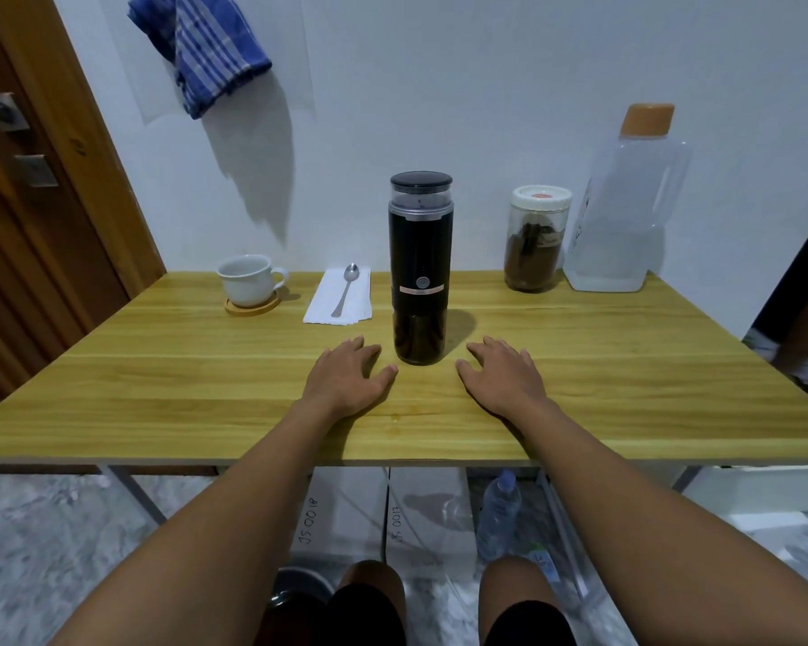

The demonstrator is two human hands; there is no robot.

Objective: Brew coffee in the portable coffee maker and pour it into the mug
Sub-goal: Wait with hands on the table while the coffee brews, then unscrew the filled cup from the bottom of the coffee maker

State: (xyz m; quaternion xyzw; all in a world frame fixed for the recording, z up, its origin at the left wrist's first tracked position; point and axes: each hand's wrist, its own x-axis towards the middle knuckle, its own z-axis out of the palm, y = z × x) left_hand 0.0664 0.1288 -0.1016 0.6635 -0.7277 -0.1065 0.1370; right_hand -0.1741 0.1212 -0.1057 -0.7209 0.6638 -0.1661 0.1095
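A tall black portable coffee maker stands upright at the middle of the wooden table, lid on. My left hand lies flat on the table just left of its base, fingers straight, holding nothing. My right hand lies flat just right of the base, also holding nothing. Neither hand touches the maker. A white mug sits on a round wooden coaster at the back left. A metal spoon rests on a white napkin between mug and maker.
A jar of ground coffee with a white lid and a clear water jug with an orange cap stand at the back right by the wall. A blue striped towel hangs on the wall. Boxes and a bottle sit under the table.
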